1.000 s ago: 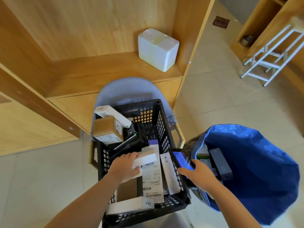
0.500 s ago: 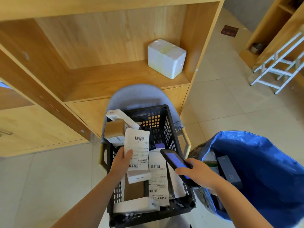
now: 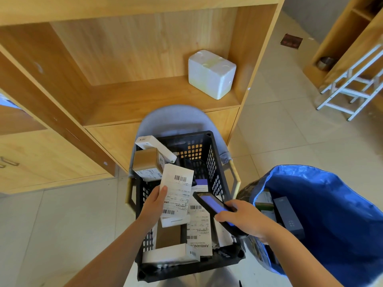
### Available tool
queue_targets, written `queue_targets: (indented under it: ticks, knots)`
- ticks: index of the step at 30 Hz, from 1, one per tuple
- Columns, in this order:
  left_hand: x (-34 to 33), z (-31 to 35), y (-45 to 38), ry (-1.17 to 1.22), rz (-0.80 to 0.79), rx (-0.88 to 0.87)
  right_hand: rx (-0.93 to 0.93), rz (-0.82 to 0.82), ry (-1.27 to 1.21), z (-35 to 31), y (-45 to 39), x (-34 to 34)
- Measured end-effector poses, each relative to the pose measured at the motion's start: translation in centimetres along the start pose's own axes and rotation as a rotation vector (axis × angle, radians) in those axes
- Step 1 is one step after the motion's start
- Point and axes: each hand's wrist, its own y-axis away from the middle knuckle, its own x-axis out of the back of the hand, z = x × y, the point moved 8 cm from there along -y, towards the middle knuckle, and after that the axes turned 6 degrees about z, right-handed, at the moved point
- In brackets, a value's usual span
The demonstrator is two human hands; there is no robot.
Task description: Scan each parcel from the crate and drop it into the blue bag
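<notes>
Head view: your left hand [image 3: 154,206] holds a white parcel [image 3: 176,192] up over the black crate [image 3: 209,162], thumb curled on its labelled face, barcodes turned toward you. Just right of it, also above the crate, your right hand [image 3: 243,220] grips a handheld scanner [image 3: 213,206] with its blue screen lit and its head beside the parcel's lower edge (touching or not, you cannot tell). Inside the crate lie more parcels: a brown carton [image 3: 146,160] and a long white box [image 3: 154,147] at the far left corner, a flat white packet [image 3: 200,230] with printed labels along the middle, another white box [image 3: 170,254] at the near wall. The crate sits on a grey chair [image 3: 174,119]. Right of the crate stands the blue bag [image 3: 331,214], mouth open, with a dark slim box [image 3: 288,216] inside. Beyond the crate a wooden shelf unit [image 3: 145,59] carries a white foam box [image 3: 211,73] on its ledge. The floor [image 3: 290,131] is pale tile; far right of the crate, a white folding ladder [image 3: 352,85] leans against another wooden shelf.
</notes>
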Motion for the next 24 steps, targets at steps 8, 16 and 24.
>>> queue_targets:
  ticks: [8,16,24]
  knots:
    - [-0.4,0.7,1.0,-0.03,-0.017,-0.016,0.022,-0.007,0.022,-0.1,0.5,-0.1]
    - [-1.2,1.6,1.5,-0.048,-0.03,-0.102,-0.011,0.053,-0.043,1.9,1.0,0.2]
    - [-7.8,6.2,2.1,-0.09,-0.122,-0.228,-0.111,0.232,-0.23,8.2,3.3,4.0]
